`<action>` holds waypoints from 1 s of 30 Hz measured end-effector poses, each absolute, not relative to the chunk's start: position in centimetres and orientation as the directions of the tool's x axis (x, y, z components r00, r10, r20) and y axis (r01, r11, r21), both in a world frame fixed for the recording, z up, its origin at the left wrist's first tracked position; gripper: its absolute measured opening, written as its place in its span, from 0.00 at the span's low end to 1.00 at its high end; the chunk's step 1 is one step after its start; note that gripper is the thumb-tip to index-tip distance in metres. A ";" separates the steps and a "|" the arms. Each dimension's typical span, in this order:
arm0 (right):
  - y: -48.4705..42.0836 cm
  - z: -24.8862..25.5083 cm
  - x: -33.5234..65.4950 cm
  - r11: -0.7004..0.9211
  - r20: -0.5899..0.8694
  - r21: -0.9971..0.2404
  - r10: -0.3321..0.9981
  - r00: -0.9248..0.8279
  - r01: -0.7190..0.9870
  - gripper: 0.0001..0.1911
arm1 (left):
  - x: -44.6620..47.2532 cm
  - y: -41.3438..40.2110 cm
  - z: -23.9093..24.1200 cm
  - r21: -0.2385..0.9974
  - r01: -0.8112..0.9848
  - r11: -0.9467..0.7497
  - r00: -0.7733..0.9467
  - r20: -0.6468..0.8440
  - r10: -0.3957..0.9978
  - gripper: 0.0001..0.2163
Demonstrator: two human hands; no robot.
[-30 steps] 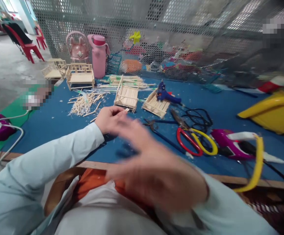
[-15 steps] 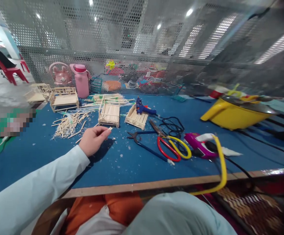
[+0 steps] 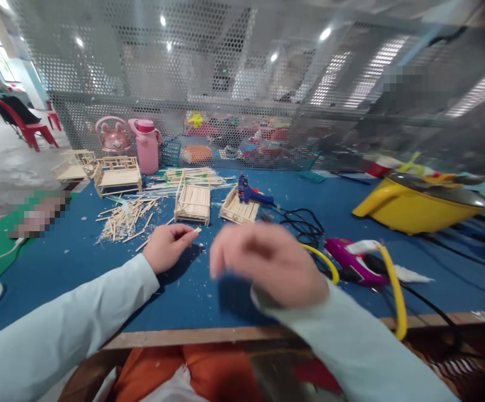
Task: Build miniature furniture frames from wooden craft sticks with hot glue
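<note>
My left hand is closed in a pinch above the blue table, with a small pale wooden stick piece sticking out from its fingertips. To its right, my right hand hangs over the table, smeared by motion, its fingers bent; whether it holds anything is unclear. Just beyond the hands stand a small model bed of sticks and a flatter stick frame. A blue glue gun rests on that frame. My right hand and arm hide most of the scissors and the pliers.
Loose sticks lie in a pile left of the models. Two more stick models and a pink bottle stand behind. On the right are a purple tool and a yellow pot. A perforated metal screen borders the back.
My right hand has come up from near my lap to over the table, in front of the pliers and scissors. My left hand still pinches the stick piece. The view has shifted slightly.
</note>
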State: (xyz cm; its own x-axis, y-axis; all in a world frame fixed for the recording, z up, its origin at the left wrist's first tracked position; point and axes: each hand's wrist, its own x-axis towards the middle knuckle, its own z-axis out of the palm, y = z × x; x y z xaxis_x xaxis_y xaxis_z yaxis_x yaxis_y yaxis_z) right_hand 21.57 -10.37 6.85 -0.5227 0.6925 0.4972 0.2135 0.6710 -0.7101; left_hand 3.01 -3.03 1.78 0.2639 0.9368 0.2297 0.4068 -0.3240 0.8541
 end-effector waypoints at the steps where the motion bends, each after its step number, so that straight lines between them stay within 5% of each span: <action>1: -7.5 7.7 21.8 0.695 0.512 -0.634 0.706 -0.489 0.340 0.08 | 3.1 -2.8 1.8 0.849 0.416 -0.326 0.277 0.223 0.935 0.16; 3: -3.1 8.3 21.9 0.699 0.493 -0.445 0.713 -0.499 0.560 0.09 | 3.3 -2.4 2.0 0.835 0.439 -0.332 0.303 0.210 0.930 0.15; 5: -1.0 7.7 21.8 0.691 0.355 -0.408 0.722 -0.593 0.597 0.10 | 3.5 -2.1 2.0 0.815 0.456 -0.358 0.336 0.215 0.917 0.15; 18: -0.7 4.5 22.1 0.575 0.135 -0.503 0.789 -0.599 0.645 0.08 | 3.1 -2.2 1.8 0.659 0.577 -0.482 0.453 0.233 0.860 0.11; 22: -0.1 3.9 22.3 0.535 0.201 -0.497 0.837 -0.509 0.684 0.08 | 2.3 -1.6 2.4 0.549 0.679 -0.486 0.315 0.381 0.869 0.12; 26: 0.3 4.2 23.2 0.509 0.340 -0.570 0.861 -0.380 0.645 0.09 | 4.0 -4.0 2.0 0.322 0.511 -0.797 0.744 0.298 0.598 0.17; 30: 0.2 4.5 23.9 0.500 0.385 -0.606 0.865 -0.321 0.619 0.10 | 4.9 -7.5 1.1 0.194 0.608 -0.770 0.755 0.162 0.636 0.36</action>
